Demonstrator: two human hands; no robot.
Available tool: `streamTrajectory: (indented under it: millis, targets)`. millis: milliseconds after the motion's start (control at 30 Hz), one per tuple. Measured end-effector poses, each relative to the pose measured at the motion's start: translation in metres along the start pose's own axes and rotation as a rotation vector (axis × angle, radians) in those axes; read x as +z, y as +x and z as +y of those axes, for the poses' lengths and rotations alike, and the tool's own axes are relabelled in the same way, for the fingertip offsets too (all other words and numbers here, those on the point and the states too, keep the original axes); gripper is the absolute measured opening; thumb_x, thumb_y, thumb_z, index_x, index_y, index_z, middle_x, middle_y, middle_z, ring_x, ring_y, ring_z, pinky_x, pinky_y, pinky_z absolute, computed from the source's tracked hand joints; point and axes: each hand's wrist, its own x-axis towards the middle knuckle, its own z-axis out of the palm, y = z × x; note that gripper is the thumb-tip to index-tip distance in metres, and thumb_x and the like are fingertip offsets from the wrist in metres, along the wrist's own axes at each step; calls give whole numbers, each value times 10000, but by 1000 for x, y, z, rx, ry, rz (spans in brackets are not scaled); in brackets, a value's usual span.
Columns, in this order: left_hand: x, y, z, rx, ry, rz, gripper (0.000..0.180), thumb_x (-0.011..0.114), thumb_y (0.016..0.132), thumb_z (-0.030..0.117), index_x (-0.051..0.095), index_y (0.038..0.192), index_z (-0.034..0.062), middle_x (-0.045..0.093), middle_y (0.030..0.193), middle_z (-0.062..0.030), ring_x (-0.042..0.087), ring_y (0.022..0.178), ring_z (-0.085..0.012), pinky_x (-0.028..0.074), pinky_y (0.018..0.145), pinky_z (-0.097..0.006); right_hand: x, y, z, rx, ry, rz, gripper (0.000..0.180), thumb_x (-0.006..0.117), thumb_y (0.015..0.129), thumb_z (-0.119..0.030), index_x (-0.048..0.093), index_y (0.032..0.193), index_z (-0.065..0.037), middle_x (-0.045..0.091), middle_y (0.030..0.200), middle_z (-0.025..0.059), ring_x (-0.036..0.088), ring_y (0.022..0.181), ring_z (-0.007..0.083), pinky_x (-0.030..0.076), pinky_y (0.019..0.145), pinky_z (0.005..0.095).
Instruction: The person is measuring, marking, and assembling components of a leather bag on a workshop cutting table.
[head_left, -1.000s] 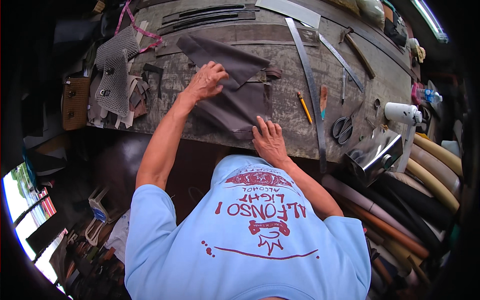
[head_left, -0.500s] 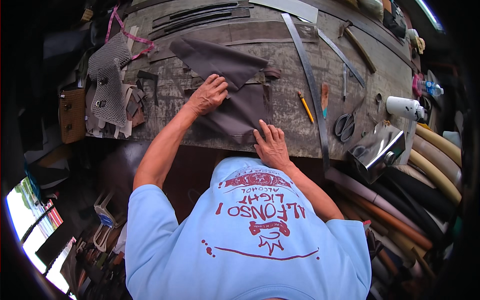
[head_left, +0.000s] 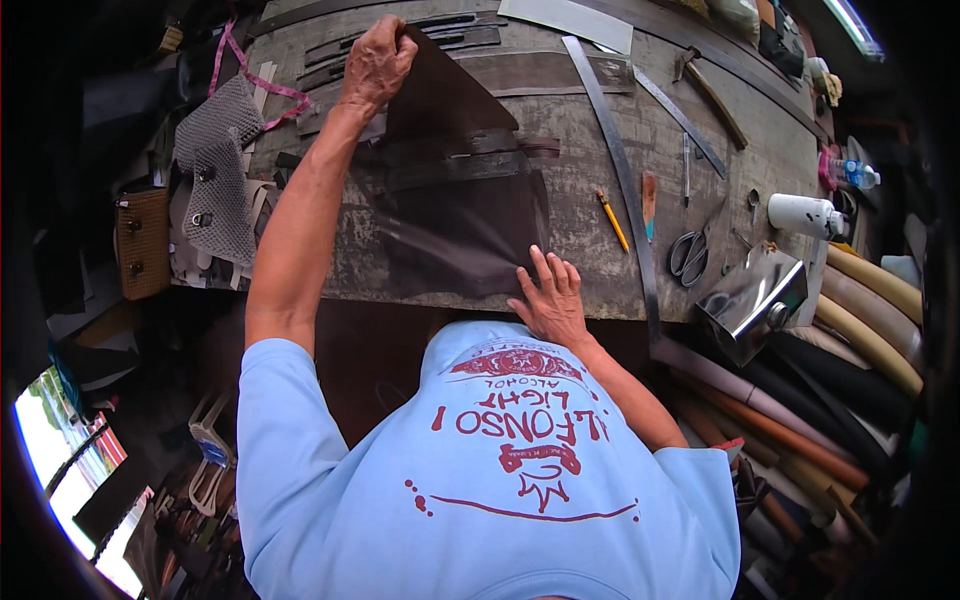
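A dark brown sheet of thin leather or cloth (head_left: pixel 460 240) lies at the near edge of the worktable, with a band and a seam running across its middle. Its far flap (head_left: pixel 440 95) is pulled up and away by my left hand (head_left: pixel 380 62), whose fingers are closed round the flap's corner. My left arm is stretched far forward. At the sheet's near right corner rests my right hand (head_left: pixel 553 300), fingers extended and pressing lightly on it. A small brown tab (head_left: pixel 540 147) pokes out on the right of the sheet.
A long steel ruler (head_left: pixel 612 150), yellow pencil (head_left: pixel 613 220), scissors (head_left: pixel 690 257), hammer (head_left: pixel 715 98) and metal can (head_left: pixel 755 305) lie to the right. Grey woven pieces (head_left: pixel 218 160) and leather scraps are at the left; dark strips (head_left: pixel 400 40) lie at the back.
My left hand has moved forward and up, drawing the folded flap away from me, so the seamed middle now shows. My right hand stays near the same corner.
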Motion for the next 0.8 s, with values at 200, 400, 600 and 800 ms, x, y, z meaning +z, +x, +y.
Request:
streamTrajectory:
  millis: [200,400,600,800]
  targets:
    - [-66,16,37,74,25,22,170,560,966,95,564,1112,9,669,999,-192,672,940,-367,528,804,-421,-9,8,14,53,-105,130,522,706,859,-403,607,1290,-126,241,1585,171,182,1455,410,230,1134,522]
    - [-151,20,123,65,158,133,176,541,901,9,541,1077,20,585,885,-182,609,844,-351,485,742,-423,-24,23,46,57,-148,379,432,705,872,-363,651,1255,-170,184,1594,214,140,1456,489,243,1111,570]
    - [-254,5,215,82,177,300,50,479,994,15,520,1015,36,489,798,-76,482,691,-168,426,668,-305,-102,79,78,-45,93,643,315,734,886,-309,692,1152,-145,115,1630,239,156,1480,481,268,1120,515]
    - [-357,-56,272,-9,250,554,103,514,1046,161,536,1019,63,501,880,10,463,808,-58,393,739,-199,-187,138,37,-160,746,779,197,754,856,-29,673,1031,-72,178,1640,183,390,1413,185,467,922,263]
